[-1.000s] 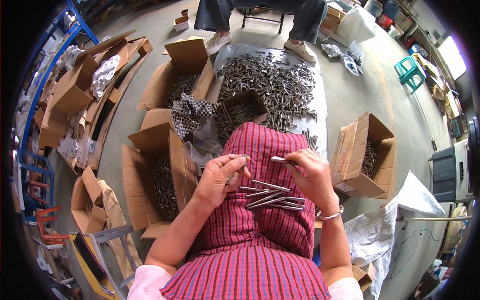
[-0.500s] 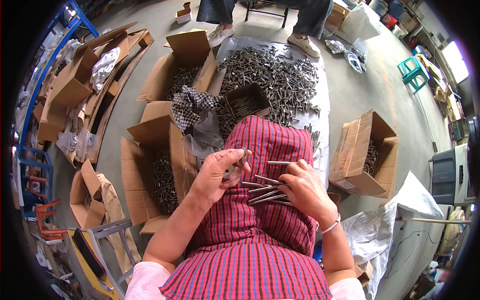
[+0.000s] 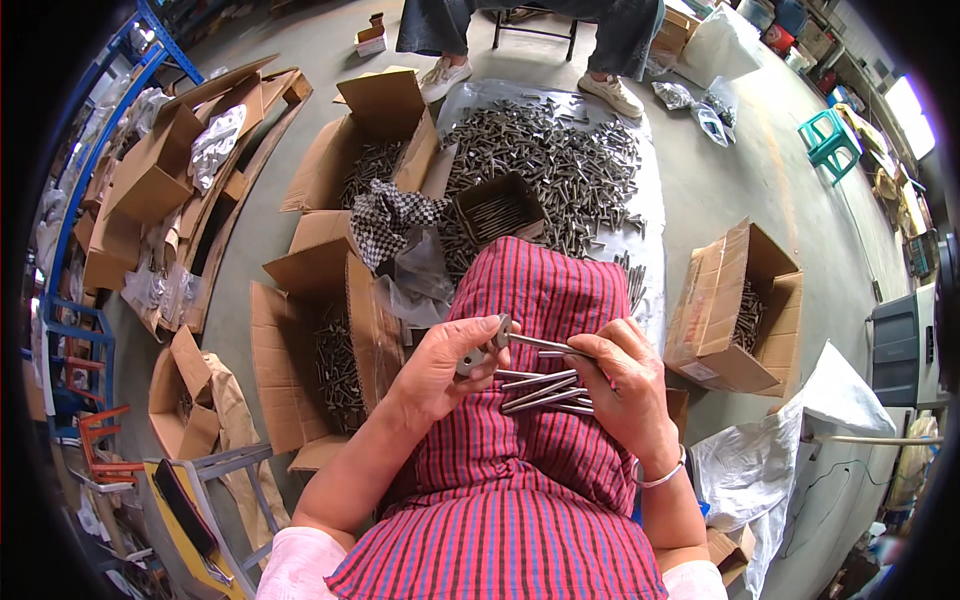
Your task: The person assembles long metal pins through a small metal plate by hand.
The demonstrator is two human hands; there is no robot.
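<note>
Over the red striped apron [image 3: 540, 300], a long bolt [image 3: 540, 344] is pinched by the right hand [image 3: 625, 385], and a washer [image 3: 503, 331], it seems, is gripped by the left hand [image 3: 440, 365]; a bolt bundle [image 3: 545, 390] lies just beneath.

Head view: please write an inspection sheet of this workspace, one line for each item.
Surface: red striped cloth over the lap.
Job's things: long metal bolts on the lap; washer on one bolt's end.
Clutter: bolt heap on the floor, open cardboard boxes, checkered cloth.
Grippers: left hand pinches the washer; right hand grips the bolts.
Cables: nothing seen.
Surroundings: another person's feet, green stool.
</note>
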